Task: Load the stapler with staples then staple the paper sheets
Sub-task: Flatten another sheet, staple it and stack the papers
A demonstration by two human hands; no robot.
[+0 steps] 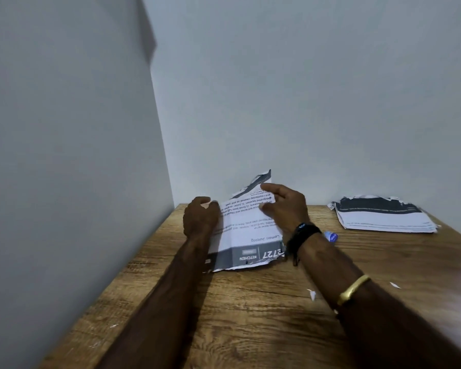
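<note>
**Inspector A:** State of the hands?

**Inspector B:** The left hand [200, 219] is curled closed on the left edge of the paper sheets [246, 233]. The right hand [284, 206] pinches their far right part, thumb and fingers spread, so the far end lifts off the table [250, 315]. No stapler is in view; something small and blue-white shows just right of the sheets, behind the right wrist, but I cannot tell what it is.

**Inspector A:** Risks?

**Inspector B:** The sheets are torn and ragged at both ends. In my judgement they may fan out of line or tear further if pulled, and a staple set through a ragged edge would hold poorly.

**Inspector A:** Room to move?

**Inspector B:** Tight left of and behind the sheets: both walls meet in a corner there. Open table lies nearer the person. A second paper stack [383, 217] sits well to the right of the sheets, by the wall. Small scraps [312, 294] lie on the near side.
</note>
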